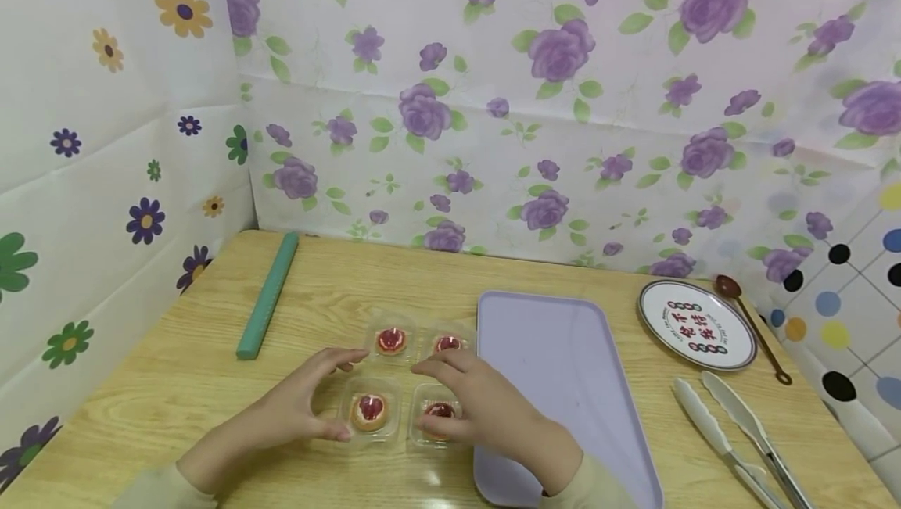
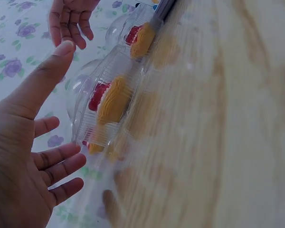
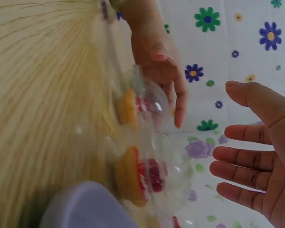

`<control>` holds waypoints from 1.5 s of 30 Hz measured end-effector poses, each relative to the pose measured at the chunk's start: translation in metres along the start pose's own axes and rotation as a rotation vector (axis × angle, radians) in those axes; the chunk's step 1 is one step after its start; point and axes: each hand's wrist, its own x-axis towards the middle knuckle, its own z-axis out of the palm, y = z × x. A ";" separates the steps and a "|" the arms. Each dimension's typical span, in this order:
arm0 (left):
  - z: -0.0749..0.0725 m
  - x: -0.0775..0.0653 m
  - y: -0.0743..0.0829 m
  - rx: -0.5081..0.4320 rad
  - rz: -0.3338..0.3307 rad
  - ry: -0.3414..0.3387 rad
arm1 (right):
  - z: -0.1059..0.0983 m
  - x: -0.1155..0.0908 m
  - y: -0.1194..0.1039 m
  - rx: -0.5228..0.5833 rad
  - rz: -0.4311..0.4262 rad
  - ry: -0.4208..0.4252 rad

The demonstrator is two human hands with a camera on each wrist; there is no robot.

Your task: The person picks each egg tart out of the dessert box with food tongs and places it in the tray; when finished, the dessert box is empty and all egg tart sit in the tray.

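Several clear plastic boxes, each holding a small tart topped with red, sit together on the table. My left hand (image 1: 299, 403), fingers spread, stands beside the front left box (image 1: 369, 413), its thumb near that box's front corner. My right hand (image 1: 493, 407) hovers over the front right box (image 1: 439, 409), partly hiding it, with fingers pointing left. Behind are the back left box (image 1: 390, 340) and the back right box (image 1: 448, 342), the latter partly covered by right fingers. In the right wrist view, the right fingers (image 3: 240, 168) are extended and apart from the domed lids.
A lilac tray (image 1: 556, 368) lies right of the boxes, partly under my right forearm. Farther right are a white plate (image 1: 693, 325) with red lettering, a brown spoon (image 1: 756, 329) and metal tongs (image 1: 746, 439). A green bar (image 1: 269, 295) lies at the left. Patterned sheets hang behind the table.
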 end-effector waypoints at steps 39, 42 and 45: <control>0.009 -0.008 -0.018 0.163 0.000 0.003 | 0.046 0.062 -0.024 -0.301 0.030 -0.293; 0.008 -0.008 -0.018 0.167 0.000 0.003 | 0.045 0.064 -0.022 -0.282 0.039 -0.302; 0.006 -0.009 -0.018 0.177 0.001 0.003 | 0.044 0.065 -0.019 -0.257 0.049 -0.294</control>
